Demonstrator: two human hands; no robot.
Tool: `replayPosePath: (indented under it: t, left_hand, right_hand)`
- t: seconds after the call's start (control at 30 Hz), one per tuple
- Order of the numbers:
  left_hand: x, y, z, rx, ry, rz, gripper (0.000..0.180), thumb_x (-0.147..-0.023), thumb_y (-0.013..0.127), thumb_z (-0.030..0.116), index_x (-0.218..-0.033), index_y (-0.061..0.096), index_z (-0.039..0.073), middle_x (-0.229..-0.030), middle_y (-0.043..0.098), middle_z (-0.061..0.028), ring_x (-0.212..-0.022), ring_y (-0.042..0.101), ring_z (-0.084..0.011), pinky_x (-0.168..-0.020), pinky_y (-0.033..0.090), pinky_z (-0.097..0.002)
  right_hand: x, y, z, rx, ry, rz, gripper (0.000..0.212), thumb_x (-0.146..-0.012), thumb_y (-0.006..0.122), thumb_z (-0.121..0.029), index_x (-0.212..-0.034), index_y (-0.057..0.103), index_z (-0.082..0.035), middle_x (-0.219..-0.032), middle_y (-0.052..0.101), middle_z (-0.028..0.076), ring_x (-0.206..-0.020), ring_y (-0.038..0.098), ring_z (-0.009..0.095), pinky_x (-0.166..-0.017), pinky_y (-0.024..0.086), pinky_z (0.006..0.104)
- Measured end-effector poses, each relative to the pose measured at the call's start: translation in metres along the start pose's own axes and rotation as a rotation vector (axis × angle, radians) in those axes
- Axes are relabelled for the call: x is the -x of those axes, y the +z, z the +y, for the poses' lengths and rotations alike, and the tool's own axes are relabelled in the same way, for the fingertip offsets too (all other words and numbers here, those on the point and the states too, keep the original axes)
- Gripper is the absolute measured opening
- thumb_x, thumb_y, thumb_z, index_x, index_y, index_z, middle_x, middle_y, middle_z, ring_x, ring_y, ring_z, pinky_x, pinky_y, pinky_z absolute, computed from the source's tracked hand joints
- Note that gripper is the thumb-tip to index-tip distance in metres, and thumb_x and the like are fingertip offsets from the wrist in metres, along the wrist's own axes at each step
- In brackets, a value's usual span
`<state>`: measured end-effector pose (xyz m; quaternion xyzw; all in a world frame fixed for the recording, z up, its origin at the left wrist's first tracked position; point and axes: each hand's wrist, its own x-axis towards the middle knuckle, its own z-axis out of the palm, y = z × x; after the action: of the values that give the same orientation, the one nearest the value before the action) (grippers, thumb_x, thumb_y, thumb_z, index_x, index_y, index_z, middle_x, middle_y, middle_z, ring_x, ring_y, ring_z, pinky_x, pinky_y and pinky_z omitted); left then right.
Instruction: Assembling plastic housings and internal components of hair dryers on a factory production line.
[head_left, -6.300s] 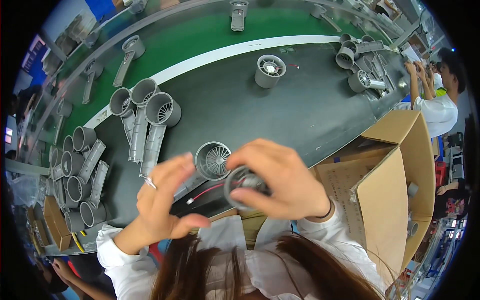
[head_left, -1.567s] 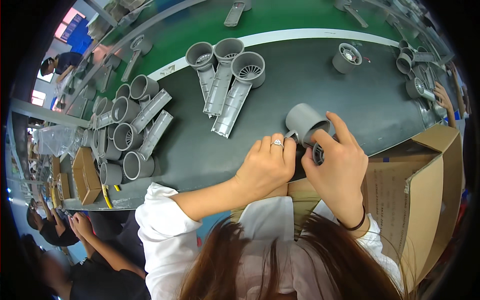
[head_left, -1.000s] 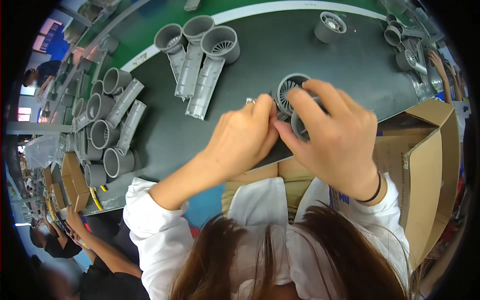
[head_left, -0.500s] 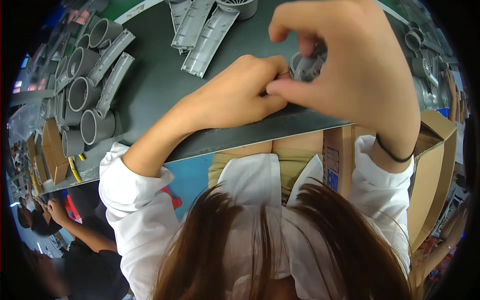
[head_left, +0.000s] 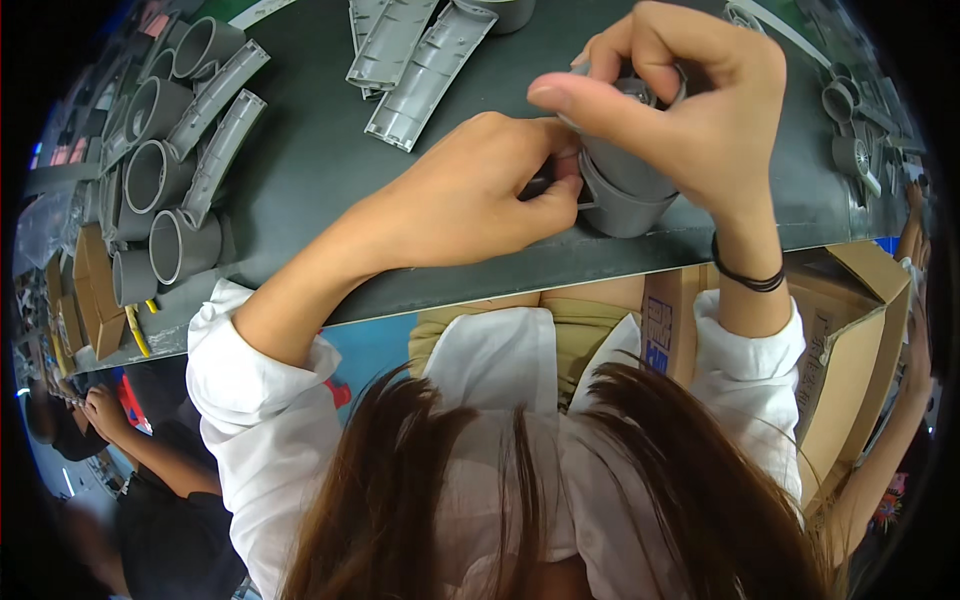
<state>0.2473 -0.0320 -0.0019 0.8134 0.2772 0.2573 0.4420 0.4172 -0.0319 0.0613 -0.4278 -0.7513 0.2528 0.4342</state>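
A grey plastic cup-like cylinder stands near the table's front edge, with a narrow side piece jutting toward my left hand. That hand is closed, thumb and fingers pinching the side piece; the exact grip is partly hidden. Set into the cylinder's top is a second grey cylindrical part, tilted a little. My right hand curls around this upper part's top, thumb across the near side and fingers bent over the far side. Its upper end is mostly covered by the fingers.
Long grey curved shells lie at the table's far side. Grey cylinders with handles are heaped at left, near a small cardboard box and a yellow-handled tool. More grey parts lie right. An open carton stands below the table edge.
My right hand has turned and drawn back from over the part, its fingers now curled on the upper cylinder. Both grey cylinders show more. My left hand stays nearly in place.
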Motion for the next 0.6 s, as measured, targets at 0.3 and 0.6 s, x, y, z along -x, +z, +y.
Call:
replayPosePath:
  t: [0.3, 0.6]
  left_hand:
    - [-0.001, -0.001, 0.012, 0.018, -0.090, -0.042, 0.015, -0.075, 0.058, 0.011, -0.076, 0.057, -0.003, -0.057, 0.055, -0.0172, -0.052, 0.055, -0.0313, -0.051, 0.042, -0.0391]
    - [0.001, -0.002, 0.017, -0.188, -0.023, -0.112, 0.015, -0.077, 0.059, 0.011, -0.079, 0.056, -0.004, -0.063, 0.058, -0.0200, -0.060, 0.058, -0.0378, -0.056, 0.046, -0.0433]
  right_hand:
    - [0.024, -0.003, 0.041, -0.113, -0.393, 0.063, 0.035, -0.066, 0.077, -0.012, -0.061, 0.043, -0.003, -0.064, 0.051, 0.008, -0.064, 0.056, 0.019, -0.066, 0.054, 0.0394]
    - [0.042, 0.001, 0.034, -0.207, -0.306, 0.039, 0.062, -0.080, 0.059, -0.057, -0.058, 0.031, -0.005, -0.078, 0.054, 0.020, -0.078, 0.060, 0.033, -0.067, 0.053, 0.0438]
